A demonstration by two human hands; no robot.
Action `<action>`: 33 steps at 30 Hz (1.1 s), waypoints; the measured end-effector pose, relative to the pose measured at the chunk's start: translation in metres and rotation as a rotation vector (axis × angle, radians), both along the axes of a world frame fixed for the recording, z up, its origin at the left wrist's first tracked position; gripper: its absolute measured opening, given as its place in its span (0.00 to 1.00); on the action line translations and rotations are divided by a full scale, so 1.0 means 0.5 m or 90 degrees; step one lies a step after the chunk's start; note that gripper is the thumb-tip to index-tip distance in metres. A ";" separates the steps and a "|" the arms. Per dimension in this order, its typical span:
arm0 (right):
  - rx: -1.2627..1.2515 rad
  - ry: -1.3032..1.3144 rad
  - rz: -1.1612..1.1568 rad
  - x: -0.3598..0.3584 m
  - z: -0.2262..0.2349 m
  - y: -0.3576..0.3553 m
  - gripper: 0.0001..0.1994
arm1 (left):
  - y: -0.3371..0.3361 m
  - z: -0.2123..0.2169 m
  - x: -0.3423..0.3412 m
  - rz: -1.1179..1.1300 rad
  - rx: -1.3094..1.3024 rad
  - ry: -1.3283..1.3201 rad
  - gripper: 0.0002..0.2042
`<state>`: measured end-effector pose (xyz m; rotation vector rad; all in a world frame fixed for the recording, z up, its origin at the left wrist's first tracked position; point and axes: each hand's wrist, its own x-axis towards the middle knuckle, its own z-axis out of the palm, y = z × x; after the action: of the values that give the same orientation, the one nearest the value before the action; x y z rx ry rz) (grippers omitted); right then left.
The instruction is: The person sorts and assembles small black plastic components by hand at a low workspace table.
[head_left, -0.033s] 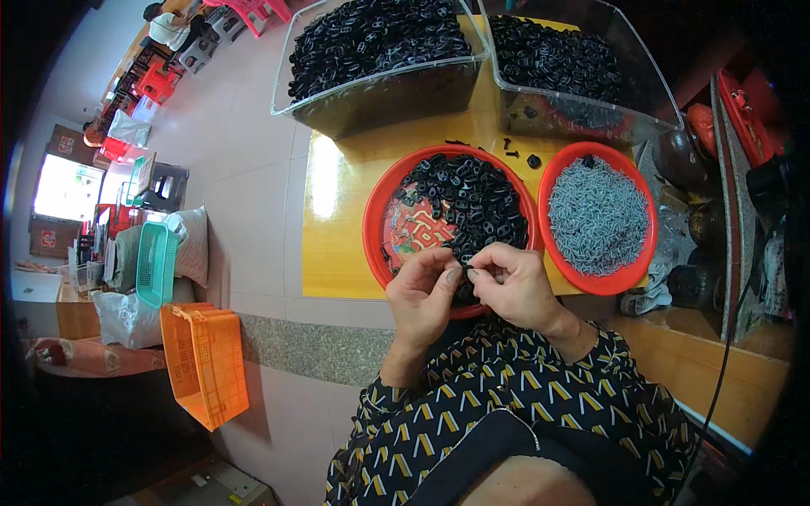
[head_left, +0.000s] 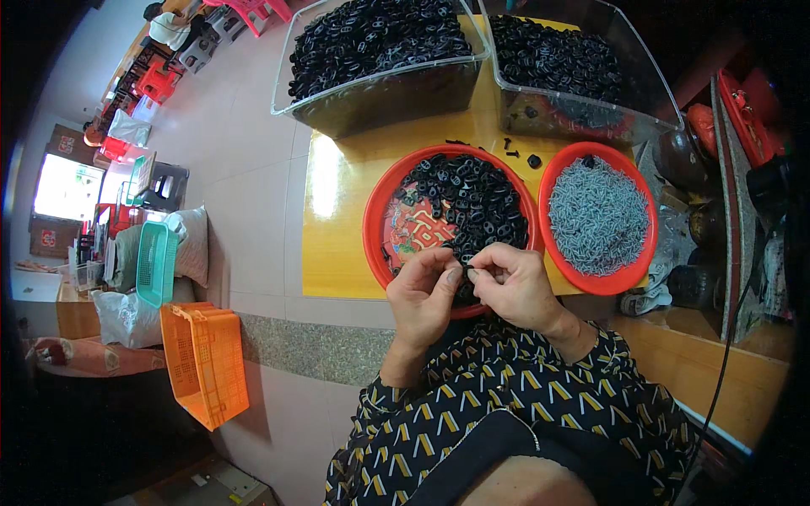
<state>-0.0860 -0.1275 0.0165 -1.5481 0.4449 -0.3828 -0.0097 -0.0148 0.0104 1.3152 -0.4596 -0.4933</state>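
My left hand (head_left: 424,297) and my right hand (head_left: 516,287) meet fingertip to fingertip over the near rim of a red plate (head_left: 377,221). Between the fingertips of both hands is pinched a small black part (head_left: 465,271); it is too small to make out in detail. The plate holds a heap of similar black ring-shaped parts (head_left: 472,198). Just to the right, a second red plate (head_left: 631,282) is filled with small grey metal pieces (head_left: 597,218). Both plates rest on a yellow tabletop (head_left: 337,228).
Two clear plastic bins (head_left: 371,88) (head_left: 582,110) heaped with black parts stand at the far side of the table, with loose black parts (head_left: 519,152) between bins and plates. An orange crate (head_left: 202,358), a green basket (head_left: 156,261) and sacks sit on the floor to the left.
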 end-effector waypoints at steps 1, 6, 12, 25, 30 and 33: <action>0.001 0.000 0.001 0.000 0.001 0.000 0.01 | 0.000 -0.001 -0.001 0.002 0.014 -0.028 0.10; -0.039 0.005 -0.020 0.000 -0.001 0.000 0.01 | -0.004 -0.004 -0.005 0.010 0.043 -0.071 0.09; -0.030 -0.012 -0.062 0.000 -0.015 0.003 0.01 | -0.015 -0.011 -0.010 0.020 0.030 -0.059 0.08; 0.104 -0.007 -0.032 0.001 0.009 -0.015 0.01 | -0.021 -0.024 -0.009 -0.049 -0.146 0.175 0.16; 0.101 0.007 -0.005 0.001 0.008 -0.017 0.01 | -0.016 -0.024 -0.004 -0.028 -0.093 0.152 0.13; 0.048 0.010 -0.002 0.001 -0.013 -0.021 0.01 | -0.015 -0.018 -0.001 -0.029 -0.041 0.100 0.11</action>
<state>-0.0855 -0.1381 0.0097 -1.4789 0.4689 -0.3531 -0.0100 -0.0224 0.0012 1.1967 -0.3719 -0.6104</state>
